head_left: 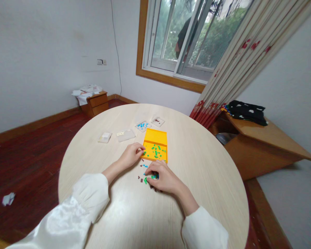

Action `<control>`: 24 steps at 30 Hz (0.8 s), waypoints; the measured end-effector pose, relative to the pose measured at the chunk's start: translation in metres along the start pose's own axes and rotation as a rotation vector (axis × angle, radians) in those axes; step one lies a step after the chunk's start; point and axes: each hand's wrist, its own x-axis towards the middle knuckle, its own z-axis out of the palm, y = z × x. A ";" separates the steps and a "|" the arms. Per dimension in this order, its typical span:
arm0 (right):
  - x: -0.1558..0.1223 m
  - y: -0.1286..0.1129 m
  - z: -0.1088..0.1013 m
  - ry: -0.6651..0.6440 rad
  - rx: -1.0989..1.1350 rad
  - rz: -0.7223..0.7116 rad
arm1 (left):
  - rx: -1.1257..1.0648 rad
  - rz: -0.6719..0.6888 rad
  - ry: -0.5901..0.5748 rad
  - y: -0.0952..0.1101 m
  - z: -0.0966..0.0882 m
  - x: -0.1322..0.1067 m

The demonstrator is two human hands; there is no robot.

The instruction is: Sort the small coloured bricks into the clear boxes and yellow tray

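A yellow box [157, 136] lies with its lid folded back, many small green toy bricks [156, 151] scattered in its front half. My left hand [131, 155] is at the box's left edge, thumb and index finger bent close together by a few green pieces; what is between the tips is too small to make out. In front of the box, my right hand [163, 177] hovers over a loose pile of small bricks, thumb and fingers curved and apart. Green bricks [145, 180] lie by its thumb, brown bricks [141, 180] and blue bricks [145, 166] nearby. The palm hides part of the pile.
Behind the box on the round table [209, 180] are a clear tray of blue pieces [143, 126] and one with dark red pieces [158, 121]. A clear case with pale pieces [125, 135] and a smaller clear case [104, 137] sit left.
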 end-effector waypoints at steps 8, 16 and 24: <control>-0.001 0.003 0.005 -0.101 -0.042 -0.004 | 0.012 0.066 -0.010 0.000 0.001 -0.001; 0.000 0.002 0.006 -0.097 -0.073 0.006 | -0.002 0.099 -0.047 0.006 -0.001 -0.003; 0.001 0.004 0.006 -0.086 -0.033 0.029 | 0.004 0.120 -0.047 0.006 -0.003 -0.003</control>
